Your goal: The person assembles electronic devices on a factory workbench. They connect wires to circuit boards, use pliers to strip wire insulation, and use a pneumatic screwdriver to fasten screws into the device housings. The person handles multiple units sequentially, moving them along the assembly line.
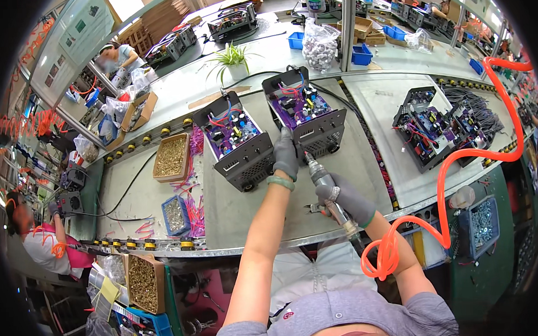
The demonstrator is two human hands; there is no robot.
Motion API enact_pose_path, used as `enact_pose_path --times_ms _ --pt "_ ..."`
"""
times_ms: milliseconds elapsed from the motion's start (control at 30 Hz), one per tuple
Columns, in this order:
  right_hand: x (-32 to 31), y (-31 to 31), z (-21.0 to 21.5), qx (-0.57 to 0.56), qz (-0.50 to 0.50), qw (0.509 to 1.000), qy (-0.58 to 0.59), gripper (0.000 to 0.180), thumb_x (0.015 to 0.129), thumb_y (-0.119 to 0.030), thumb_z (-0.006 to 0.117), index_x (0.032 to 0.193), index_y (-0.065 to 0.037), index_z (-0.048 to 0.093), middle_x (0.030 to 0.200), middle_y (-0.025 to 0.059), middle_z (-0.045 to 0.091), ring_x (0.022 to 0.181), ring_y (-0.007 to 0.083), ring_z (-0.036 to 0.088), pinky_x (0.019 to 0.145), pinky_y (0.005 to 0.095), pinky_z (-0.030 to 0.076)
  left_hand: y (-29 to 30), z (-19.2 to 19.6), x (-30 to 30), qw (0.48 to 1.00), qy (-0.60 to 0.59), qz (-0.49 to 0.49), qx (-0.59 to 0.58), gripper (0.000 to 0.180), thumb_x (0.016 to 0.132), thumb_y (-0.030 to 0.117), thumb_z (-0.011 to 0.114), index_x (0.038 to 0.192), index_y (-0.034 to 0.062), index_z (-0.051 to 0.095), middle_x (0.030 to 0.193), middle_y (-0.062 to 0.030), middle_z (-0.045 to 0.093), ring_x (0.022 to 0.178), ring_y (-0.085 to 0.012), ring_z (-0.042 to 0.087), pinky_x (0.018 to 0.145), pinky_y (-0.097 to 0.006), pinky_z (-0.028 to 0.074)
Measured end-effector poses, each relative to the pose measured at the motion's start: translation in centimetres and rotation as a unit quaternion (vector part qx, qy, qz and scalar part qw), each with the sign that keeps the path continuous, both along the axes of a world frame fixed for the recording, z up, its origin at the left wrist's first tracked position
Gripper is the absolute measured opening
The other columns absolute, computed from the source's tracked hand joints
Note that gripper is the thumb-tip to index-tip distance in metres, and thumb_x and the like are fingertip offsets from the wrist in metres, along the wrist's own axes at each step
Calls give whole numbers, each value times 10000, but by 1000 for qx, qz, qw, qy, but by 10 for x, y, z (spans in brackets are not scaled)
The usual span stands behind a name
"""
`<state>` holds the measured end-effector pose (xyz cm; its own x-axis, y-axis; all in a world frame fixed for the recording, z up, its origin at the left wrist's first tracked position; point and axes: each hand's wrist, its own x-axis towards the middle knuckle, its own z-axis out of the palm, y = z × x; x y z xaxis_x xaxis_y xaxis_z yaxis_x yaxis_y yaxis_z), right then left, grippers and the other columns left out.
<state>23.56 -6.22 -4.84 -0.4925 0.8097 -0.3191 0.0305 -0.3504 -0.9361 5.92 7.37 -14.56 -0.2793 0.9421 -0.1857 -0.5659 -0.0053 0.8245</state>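
Two open black device chassis stand side by side before me, a left chassis (235, 136) and a right chassis (321, 127), with purple circuit boards and coloured wires inside. My left hand (286, 155), in a grey glove, is closed on the left edge of the right chassis's front panel; its fingertips are partly hidden. My right hand (348, 199), also gloved, is wrapped round a pneumatic screwdriver (322, 177). Its tip is beside my left hand, near the panel's lower part. Small cutters (313, 208) stick out by my right hand; whether it holds them is unclear.
An orange air hose (441, 203) loops along the right. Further right stand more open chassis (421, 127) beside black cables. Left are a box of brass-coloured screws (171, 158) and a blue bin of silver parts (175, 215). A potted plant (236, 65) stands behind; people work at left.
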Motion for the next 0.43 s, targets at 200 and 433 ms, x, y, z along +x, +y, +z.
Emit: enact_pose_path --times_ms 200,433 --pt "-2 2 2 -7 0 1000 -2 456 839 -335 656 1115 -13 489 738 52 562 510 116 553 443 267 459 7 -9 -3 999 35 -3 -15 457 1012 427 476 1029 11 665 903 -41 660 774 -144 582 719 -313 493" --pt "-7 3 1 -100 -4 991 92 438 853 -337 652 1147 -62 481 759 45 574 512 135 564 460 270 507 -3 7 3 1000 11 10 -12 431 1020 405 460 1104 21 637 956 -42 654 819 -150 575 786 -304 485"
